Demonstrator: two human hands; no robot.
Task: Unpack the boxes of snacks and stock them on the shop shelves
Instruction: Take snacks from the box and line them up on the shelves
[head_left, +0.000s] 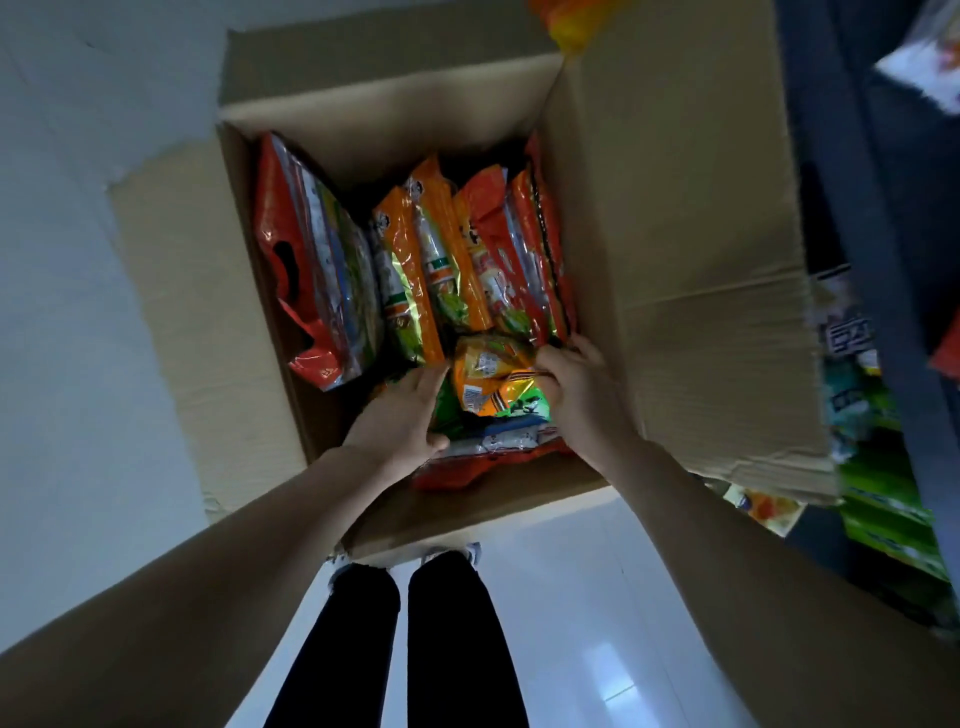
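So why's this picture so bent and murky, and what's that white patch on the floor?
Head view throughout: the wide-angle lens bows the cardboard box; light is dim, yet foil snack packets catch glare; the white patch is a reflection on the glossy floor; shelf goods at right are blurred.

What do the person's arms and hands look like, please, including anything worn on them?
The left hand and right hand are bare: no gloves, rings or watch show. From each wrist upward, the arms seem covered by plain, close-fitting tan-brown sleeves without markings, though the dim light leaves that uncertain.
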